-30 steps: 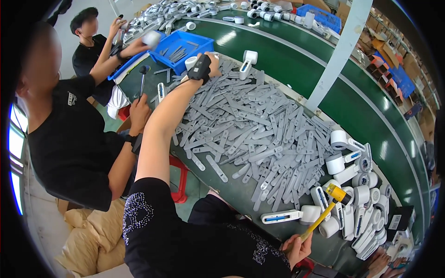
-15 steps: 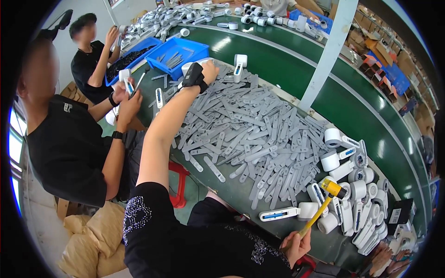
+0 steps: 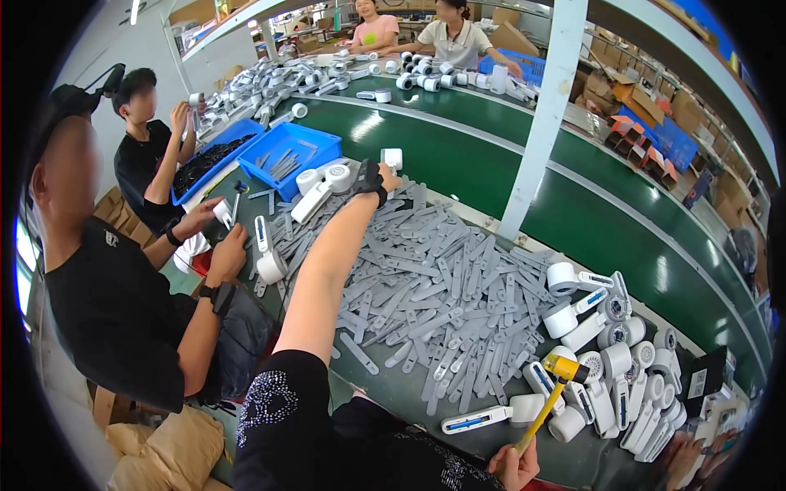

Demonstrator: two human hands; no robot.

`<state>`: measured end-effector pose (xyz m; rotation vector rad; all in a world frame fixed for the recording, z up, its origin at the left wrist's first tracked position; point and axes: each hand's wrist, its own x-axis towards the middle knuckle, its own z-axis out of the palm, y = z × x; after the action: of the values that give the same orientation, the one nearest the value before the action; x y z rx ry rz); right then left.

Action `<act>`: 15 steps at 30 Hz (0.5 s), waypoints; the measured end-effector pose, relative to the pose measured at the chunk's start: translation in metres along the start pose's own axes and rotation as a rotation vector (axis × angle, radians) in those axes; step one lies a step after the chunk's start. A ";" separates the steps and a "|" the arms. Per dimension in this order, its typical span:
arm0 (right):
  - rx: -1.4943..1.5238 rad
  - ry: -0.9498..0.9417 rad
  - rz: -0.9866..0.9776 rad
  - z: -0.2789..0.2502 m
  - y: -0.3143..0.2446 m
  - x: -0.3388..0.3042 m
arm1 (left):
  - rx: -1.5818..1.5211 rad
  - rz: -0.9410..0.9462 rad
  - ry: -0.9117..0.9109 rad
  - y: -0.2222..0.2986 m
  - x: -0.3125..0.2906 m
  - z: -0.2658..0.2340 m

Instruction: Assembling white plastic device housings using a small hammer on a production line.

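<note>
My left hand (image 3: 394,181), wearing a black wrist device, reaches over the pile of flat grey plastic strips (image 3: 442,270). It is closed at the lower part of a white handheld fan (image 3: 392,159) near the belt's edge; the fan's handle and some fingertips are hidden. Beside that wrist, white fans (image 3: 319,192) lie on the strips. At the lower right, my right hand (image 3: 516,466) grips the yellow handle of a mallet (image 3: 544,413), its yellow and black head raised over several white fans (image 3: 614,385). One fan with a blue inner strip (image 3: 475,421) lies near that hand.
Left of me a co-worker (image 3: 123,295) holds a fan and a tool; another sits beyond. Blue bins (image 3: 315,168) stand at the far left, one with grey strips. A white post (image 3: 544,114) rises by the green conveyor (image 3: 458,176). More people sit across it.
My left hand has moved right, from beside the white fans near the blue bin to the fan by the belt's edge. The view has tilted up. My right hand still holds the mallet.
</note>
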<state>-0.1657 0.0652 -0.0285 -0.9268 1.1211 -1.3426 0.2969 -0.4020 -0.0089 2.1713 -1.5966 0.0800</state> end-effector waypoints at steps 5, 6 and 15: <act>-0.008 -0.026 0.049 -0.008 0.003 0.000 | 0.095 0.028 0.222 -0.054 -0.012 0.005; 0.028 0.042 0.025 -0.005 0.009 0.000 | 0.036 0.082 0.051 -0.019 -0.019 -0.007; -0.175 -0.024 -0.091 -0.002 0.005 0.015 | 0.343 0.217 -0.209 -0.081 -0.061 -0.085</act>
<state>-0.1678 0.0504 -0.0348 -1.1301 1.2051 -1.3177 0.3690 -0.2963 0.0241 2.3085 -2.0642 0.2127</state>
